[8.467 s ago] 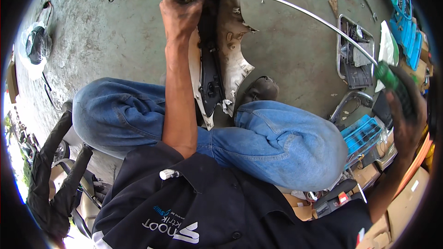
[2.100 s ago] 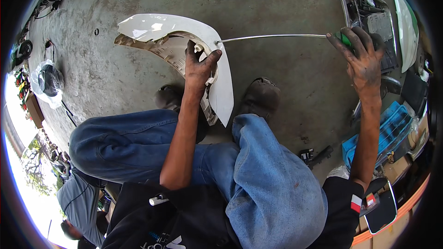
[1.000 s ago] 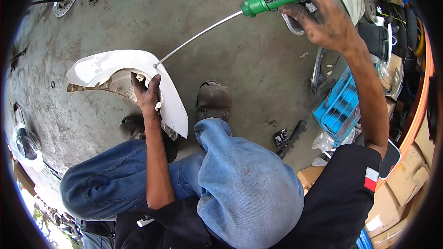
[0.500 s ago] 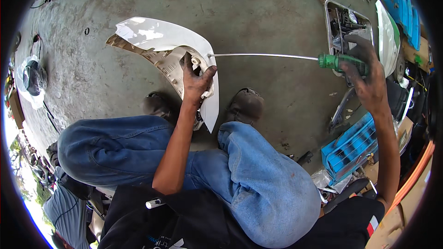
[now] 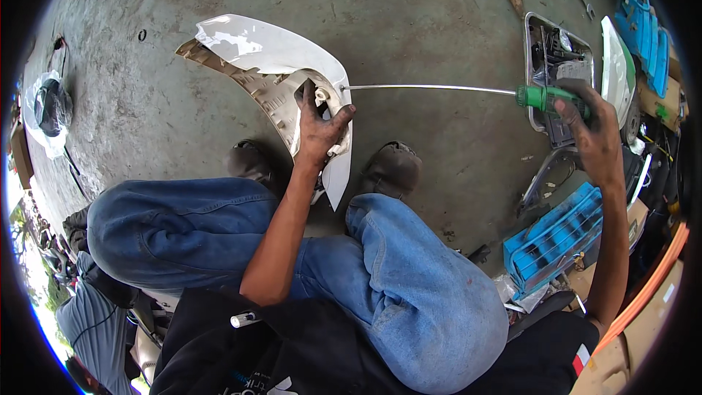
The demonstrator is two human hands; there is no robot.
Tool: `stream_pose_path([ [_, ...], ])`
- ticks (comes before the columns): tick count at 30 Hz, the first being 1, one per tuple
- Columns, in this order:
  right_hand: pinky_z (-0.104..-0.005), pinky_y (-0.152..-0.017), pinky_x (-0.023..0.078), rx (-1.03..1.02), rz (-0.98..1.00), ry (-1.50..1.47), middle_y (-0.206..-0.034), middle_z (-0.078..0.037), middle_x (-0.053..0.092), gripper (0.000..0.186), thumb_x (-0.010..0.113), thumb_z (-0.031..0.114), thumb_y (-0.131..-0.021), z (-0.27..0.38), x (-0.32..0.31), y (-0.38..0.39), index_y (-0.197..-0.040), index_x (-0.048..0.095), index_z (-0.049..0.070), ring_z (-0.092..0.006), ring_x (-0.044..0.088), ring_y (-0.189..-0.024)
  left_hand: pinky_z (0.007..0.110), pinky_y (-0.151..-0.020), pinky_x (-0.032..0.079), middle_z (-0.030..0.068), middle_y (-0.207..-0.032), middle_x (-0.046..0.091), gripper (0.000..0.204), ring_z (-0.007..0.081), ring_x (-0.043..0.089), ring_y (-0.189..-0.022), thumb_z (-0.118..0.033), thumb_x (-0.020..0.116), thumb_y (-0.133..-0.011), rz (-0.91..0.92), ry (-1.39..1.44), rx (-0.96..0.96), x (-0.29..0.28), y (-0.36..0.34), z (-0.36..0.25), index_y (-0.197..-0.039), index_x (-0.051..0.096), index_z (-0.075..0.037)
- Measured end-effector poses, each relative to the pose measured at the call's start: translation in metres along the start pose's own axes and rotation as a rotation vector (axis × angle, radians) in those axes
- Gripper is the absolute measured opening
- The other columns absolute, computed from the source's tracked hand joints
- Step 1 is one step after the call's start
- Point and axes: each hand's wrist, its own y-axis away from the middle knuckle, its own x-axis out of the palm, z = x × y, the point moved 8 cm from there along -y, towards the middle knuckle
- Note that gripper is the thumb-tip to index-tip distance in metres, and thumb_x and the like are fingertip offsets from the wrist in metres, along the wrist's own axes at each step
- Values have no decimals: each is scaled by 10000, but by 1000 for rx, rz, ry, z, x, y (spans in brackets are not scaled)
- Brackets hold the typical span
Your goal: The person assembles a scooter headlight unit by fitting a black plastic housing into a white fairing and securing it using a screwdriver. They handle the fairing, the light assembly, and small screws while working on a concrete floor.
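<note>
A curved white plastic body panel (image 5: 281,50) stands between my shoes, its beige ribbed inner side turned partly toward me. My left hand (image 5: 322,128) grips its right-hand inner edge, thumb on the rim and fingers reaching inside. In my right hand (image 5: 591,121) is a long screwdriver (image 5: 542,97) with a green handle. Its thin shaft runs level to the left, and the tip meets the panel's outer right edge, close above my left thumb. What the tip sits in is too small to make out.
On the right are a metal tray (image 5: 528,66) of tools, a white and green panel (image 5: 616,66) and a blue plastic crate-like part (image 5: 552,238). A plastic-wrapped dark coil (image 5: 51,110) lies at left. My shoes (image 5: 393,168) flank the panel. A person in grey (image 5: 95,333) is at lower left.
In the picture, the panel and screwdriver sit slightly further right. My right thumb and fingers have shifted around the handle; the tip stays against the panel edge.
</note>
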Motion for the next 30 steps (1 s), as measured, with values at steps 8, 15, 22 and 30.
stream_pose_path([
  [8, -293, -685, 458, -426, -308, -76, -827, -86, 639, 428, 732, 362, -933, 45, -9, 15, -1078, 671, -35, -180, 566, -735, 370, -1020, 469, 186, -1377, 481, 964, 275, 542, -1209, -114, 811, -774, -26, -134, 131, 0, 0, 0, -1523, 236, 81],
  [15, -371, -849, 522, -401, -225, 211, -1047, -193, 680, 420, 847, 180, -814, 32, 4, 13, -1149, 671, -1, -242, 681, -987, 431, -1147, 373, 296, -1466, 327, 1091, 363, 383, -1384, -276, 894, -719, -11, 6, 44, 1, 4, -7, -1492, 259, 161],
  [22, -352, -843, 526, 168, 16, 9, -982, -176, 695, 451, 811, 303, -862, -11, 25, 9, -1155, 674, -12, -257, 693, -931, 427, -1116, 417, 256, -1458, 321, 1071, 344, 414, -1360, -238, 897, -719, 7, 5, 61, -6, 4, -9, -1482, 262, 167],
  [30, -368, -787, 531, 64, 83, 305, -977, -162, 699, 397, 790, 250, -886, -12, 22, -6, -1186, 642, 38, -270, 694, -875, 438, -1119, 378, 299, -1416, 394, 1079, 393, 426, -1332, -339, 886, -700, -32, -139, 128, -10, -2, -7, -1459, 313, 172],
])
